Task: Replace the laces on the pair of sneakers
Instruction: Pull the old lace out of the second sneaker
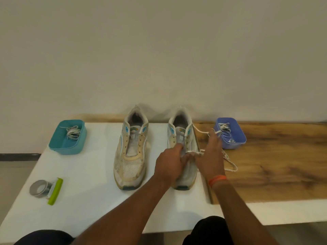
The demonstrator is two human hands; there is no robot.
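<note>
Two worn white sneakers stand side by side, toes toward me. The left sneaker (131, 152) has bare eyelets and no lace. My left hand (169, 165) rests on the right sneaker (182, 137), fingers curled at its lower eyelets. My right hand (210, 156) holds a white lace (200, 129) that runs from the shoe's right side across my fingers and trails onto the table (231, 167). A short lace stretch spans between both hands over the eyelets.
A teal tub (58, 144) at the back left holds a bundle of laces. A blue tub (238, 140) at the back right holds more laces. A grey tape roll (39, 188) in a green dispenser lies front left. White sheet (85, 174) covers the wooden table.
</note>
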